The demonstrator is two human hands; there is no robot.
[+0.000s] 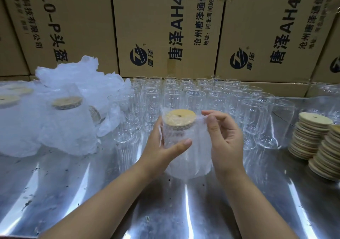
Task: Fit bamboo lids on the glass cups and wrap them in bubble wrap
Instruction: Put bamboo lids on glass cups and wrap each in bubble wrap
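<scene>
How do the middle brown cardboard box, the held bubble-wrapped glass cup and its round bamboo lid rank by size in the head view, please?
1. middle brown cardboard box
2. bubble-wrapped glass cup
3. round bamboo lid

My left hand [160,146] and right hand [226,141] are bare from fingertips to wrists. My left forearm [121,192] and right forearm [246,202] are bare too, uncovered all the way to the bottom edge of the view, and smooth. The wide lens makes them look broader near that edge. My fingers are rounded at the tips. My left thumbnail [188,142] is short, rounded and plain. Fine creases cross the knuckles of my right hand.
</scene>
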